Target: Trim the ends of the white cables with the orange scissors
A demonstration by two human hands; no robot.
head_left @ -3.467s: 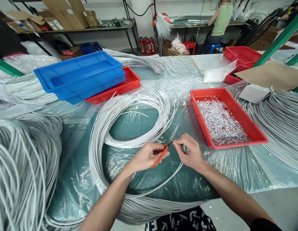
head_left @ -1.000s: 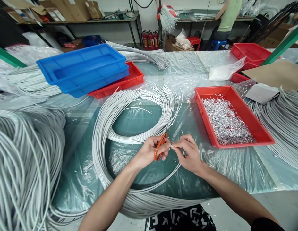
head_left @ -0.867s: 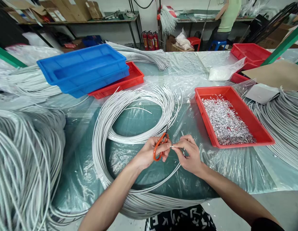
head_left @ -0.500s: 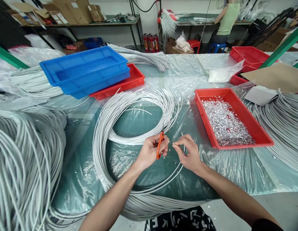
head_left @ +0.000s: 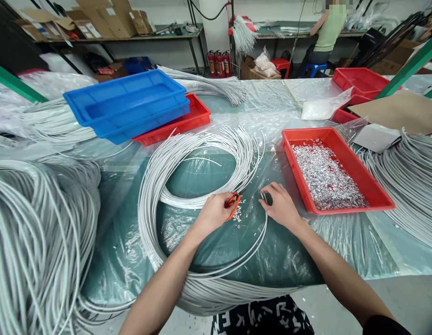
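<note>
My left hand is closed around a pair of orange-handled scissors, whose dark blades point away to the right. In my right hand the end of a thin white cable is pinched between thumb and fingers. That cable curves down and round to join the large coil of white cables lying in front of me. Small silvery scraps are scattered on the plastic-covered table between my hands. The two hands are a short way apart.
A red tray of small shiny pieces stands to the right. Grey cable bundles lie at the left, and more cables at the right. Blue trays sit over a red one behind the coil. A person sits at the far bench.
My hands have moved apart. The right one shifted right with the cable end, and the scissors turned in my left hand. The scraps on the table now show more clearly.
</note>
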